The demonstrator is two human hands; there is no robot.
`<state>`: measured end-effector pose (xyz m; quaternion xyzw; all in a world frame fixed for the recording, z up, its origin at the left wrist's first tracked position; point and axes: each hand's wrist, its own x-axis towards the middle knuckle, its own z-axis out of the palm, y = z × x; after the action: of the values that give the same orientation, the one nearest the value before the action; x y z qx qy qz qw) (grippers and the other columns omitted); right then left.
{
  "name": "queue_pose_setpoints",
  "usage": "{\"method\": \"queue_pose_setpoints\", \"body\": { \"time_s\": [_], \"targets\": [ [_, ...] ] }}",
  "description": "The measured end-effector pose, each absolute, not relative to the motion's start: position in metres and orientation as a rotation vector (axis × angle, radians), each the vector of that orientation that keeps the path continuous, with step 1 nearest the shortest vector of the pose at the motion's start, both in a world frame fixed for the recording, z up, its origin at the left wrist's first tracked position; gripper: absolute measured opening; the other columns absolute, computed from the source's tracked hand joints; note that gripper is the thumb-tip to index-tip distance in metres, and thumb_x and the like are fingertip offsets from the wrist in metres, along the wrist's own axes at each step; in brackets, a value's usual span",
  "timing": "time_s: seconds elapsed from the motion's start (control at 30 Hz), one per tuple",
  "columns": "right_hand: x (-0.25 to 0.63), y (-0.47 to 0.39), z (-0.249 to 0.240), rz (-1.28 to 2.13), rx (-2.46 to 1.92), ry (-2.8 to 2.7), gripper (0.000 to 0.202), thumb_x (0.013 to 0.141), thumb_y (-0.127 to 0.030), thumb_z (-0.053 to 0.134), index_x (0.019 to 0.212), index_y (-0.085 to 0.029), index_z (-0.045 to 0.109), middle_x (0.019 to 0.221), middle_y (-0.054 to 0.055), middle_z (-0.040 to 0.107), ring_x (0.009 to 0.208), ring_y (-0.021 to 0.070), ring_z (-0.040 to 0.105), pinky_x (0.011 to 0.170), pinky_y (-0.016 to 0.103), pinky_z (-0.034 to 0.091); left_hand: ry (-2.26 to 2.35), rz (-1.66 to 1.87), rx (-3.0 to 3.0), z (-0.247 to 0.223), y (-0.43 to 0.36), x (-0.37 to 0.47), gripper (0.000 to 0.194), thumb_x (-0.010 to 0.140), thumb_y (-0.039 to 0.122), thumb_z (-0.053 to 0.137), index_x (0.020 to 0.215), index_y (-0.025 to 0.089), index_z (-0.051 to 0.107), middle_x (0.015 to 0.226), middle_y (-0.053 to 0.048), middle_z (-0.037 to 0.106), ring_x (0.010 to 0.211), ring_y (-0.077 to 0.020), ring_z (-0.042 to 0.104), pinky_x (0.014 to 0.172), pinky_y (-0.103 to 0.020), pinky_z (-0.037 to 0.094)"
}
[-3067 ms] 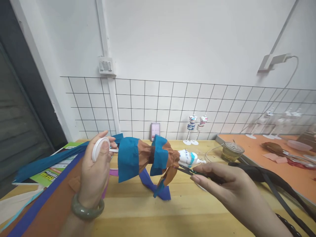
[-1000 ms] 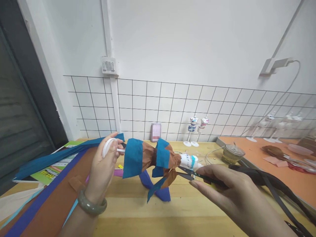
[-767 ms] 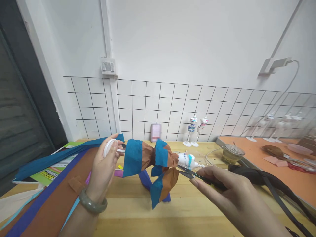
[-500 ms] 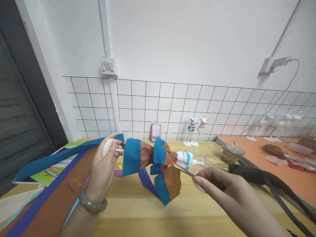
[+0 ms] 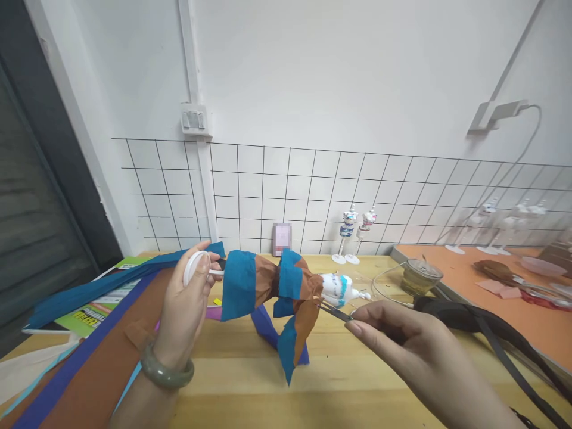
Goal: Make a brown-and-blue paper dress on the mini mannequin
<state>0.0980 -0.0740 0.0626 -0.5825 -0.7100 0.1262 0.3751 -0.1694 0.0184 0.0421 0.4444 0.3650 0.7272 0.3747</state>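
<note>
My left hand (image 5: 185, 316) is closed around the white round-based stand of a miniature dress form (image 5: 333, 288), which lies sideways in the air with its neck to the right. Gathered blue and brown crepe paper (image 5: 241, 285) wraps its lower body like a skirt. A loose two-colour paper flap (image 5: 300, 333) hangs from the chest area. Between the fingertips of my right hand (image 5: 402, 339) are grey tweezers (image 5: 335, 311), their tips at the flap's upper edge by the white torso. Whether the tips pinch the paper cannot be made out.
Brown, purple and blue paper strips (image 5: 107, 325) lie over a green printed book (image 5: 87, 316) at left. A phone (image 5: 282, 239) and small dress forms (image 5: 348, 229) stand by the wall. At right are a lidded tub (image 5: 420, 277), black straps (image 5: 465, 325) and an orange board (image 5: 513, 310).
The hanging flap has turned and folded narrower, showing more of the purple strip behind it. The tweezers have shifted slightly left to the flap's top. My left hand stays nearly still.
</note>
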Motion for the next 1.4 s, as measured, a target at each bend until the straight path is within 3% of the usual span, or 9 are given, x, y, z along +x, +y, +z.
{"method": "queue_pose_setpoints", "body": {
  "time_s": [0.93, 1.4],
  "targets": [
    [0.0992, -0.0734, 0.0569, 0.412, -1.553, -1.849, 0.032, 0.084, -0.051, 0.051, 0.069, -0.024, 0.062, 0.061, -0.002, 0.057, 0.057, 0.0138, 0.051, 0.050, 0.023, 0.040, 0.914, 1.859, 1.104, 0.0415, 0.0187, -0.1692, 0.038, 0.078, 0.039, 0.064, 0.113, 0.025, 0.059, 0.090, 0.000, 0.061, 0.076, -0.0098, 0.057, 0.065, -0.016, 0.048],
    [0.0982, -0.0712, 0.0591, 0.436, -1.534, -1.834, 0.030, 0.084, -0.050, 0.052, 0.072, -0.025, 0.064, 0.066, -0.002, 0.062, 0.059, 0.0142, 0.054, 0.051, 0.022, 0.043, 0.910, 1.850, 1.130, 0.0425, 0.0164, -0.1692, 0.036, 0.079, 0.039, 0.063, 0.113, 0.025, 0.059, 0.091, -0.001, 0.062, 0.077, -0.0103, 0.057, 0.063, -0.015, 0.048]
  ]
}}
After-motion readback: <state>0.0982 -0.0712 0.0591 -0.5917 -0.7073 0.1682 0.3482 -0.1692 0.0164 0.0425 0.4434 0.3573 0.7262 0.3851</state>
